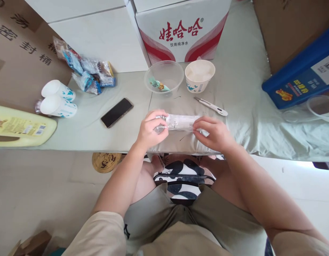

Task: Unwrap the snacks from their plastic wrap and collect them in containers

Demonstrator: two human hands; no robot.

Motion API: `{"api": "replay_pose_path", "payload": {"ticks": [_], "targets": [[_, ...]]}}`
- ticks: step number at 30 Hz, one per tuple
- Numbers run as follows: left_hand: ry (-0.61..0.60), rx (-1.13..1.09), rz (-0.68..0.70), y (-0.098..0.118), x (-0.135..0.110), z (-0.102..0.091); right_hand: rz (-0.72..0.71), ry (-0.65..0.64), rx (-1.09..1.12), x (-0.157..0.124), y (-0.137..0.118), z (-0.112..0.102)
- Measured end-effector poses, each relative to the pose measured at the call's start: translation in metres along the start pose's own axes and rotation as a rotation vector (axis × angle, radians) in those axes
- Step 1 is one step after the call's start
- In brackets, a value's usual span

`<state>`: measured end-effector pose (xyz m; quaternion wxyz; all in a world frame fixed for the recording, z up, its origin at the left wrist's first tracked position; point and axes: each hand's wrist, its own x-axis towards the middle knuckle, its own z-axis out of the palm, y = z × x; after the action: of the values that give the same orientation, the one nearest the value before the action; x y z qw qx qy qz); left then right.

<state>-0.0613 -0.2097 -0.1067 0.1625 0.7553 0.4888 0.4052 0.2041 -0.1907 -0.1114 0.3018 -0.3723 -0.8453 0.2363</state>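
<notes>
Two ends of a clear plastic packet [180, 122], whitish along its middle, were gripped as I watched: the left hand [153, 129] had fingers and thumb curled round one end, and the right hand [215, 134] pinched the other. The packet lay crosswise between them, on or just above the pale green cloth [241, 117]; I couldn't tell which. Just beyond the right hand rested a utility knife [212, 107], and past that a paper bowl [197, 86]. Beyond the left hand stood a clear plastic bowl [176, 81] holding a green wrapper [159, 84]. Left of that hand lay a dark phone [117, 112], with two paper cups [59, 106] farther out.
</notes>
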Motion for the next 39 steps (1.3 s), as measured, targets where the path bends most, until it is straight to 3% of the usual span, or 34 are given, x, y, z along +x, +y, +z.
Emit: {"api": "replay_pose_path", "payload": {"ticks": [4,8,10,13,17,19,23,24,25,26,27,29,31,35,39], "targets": [[-0.201,-0.119,-0.094,0.006,-0.003,-0.006,0.031,-0.303,0.134,-0.004,-0.004,-0.002],[-0.522,-0.294,-0.322,0.002,-0.002,-0.01,0.215,-0.459,-0.132,-0.001,-0.002,0.003],[-0.563,-0.408,-0.388,0.0,0.001,-0.013,0.284,-0.434,-0.26,0.002,-0.003,0.006],[-0.468,-0.647,-0.444,-0.002,0.001,-0.021,0.336,-0.317,-0.329,0.005,-0.004,0.012],[-0.556,-0.965,-0.525,-0.016,-0.009,-0.028,0.252,-0.12,-0.287,0.007,-0.004,0.023],[-0.458,-0.995,-0.557,-0.028,-0.014,-0.025,0.167,-0.083,-0.235,0.009,-0.004,0.03],[0.203,-0.723,-0.515,-0.051,-0.012,-0.012,0.054,-0.083,-0.179,0.013,-0.005,0.043],[0.324,-0.574,-0.463,-0.053,-0.009,-0.009,0.047,-0.068,-0.193,0.014,-0.006,0.046],[0.368,-0.411,-0.399,-0.053,-0.006,-0.006,0.056,-0.044,-0.221,0.015,-0.005,0.047],[0.327,-0.252,-0.329,-0.052,-0.004,-0.004,0.082,-0.015,-0.258,0.016,-0.004,0.047],[0.211,-0.114,-0.264,-0.049,-0.002,-0.002,0.12,0.015,-0.298,0.018,-0.002,0.047],[-0.124,0.066,-0.178,-0.042,0.0,0.003,0.201,0.078,-0.369,0.022,0.006,0.044],[-0.334,0.163,-0.169,-0.035,0.0,0.009,0.264,0.151,-0.41,0.027,0.013,0.04],[-0.377,0.199,-0.255,-0.032,0.004,0.016,0.237,0.225,-0.378,0.03,0.01,0.04],[-0.329,0.025,-0.377,-0.035,0.008,0.015,0.012,0.043,-0.309,0.025,-0.011,0.054]]}}
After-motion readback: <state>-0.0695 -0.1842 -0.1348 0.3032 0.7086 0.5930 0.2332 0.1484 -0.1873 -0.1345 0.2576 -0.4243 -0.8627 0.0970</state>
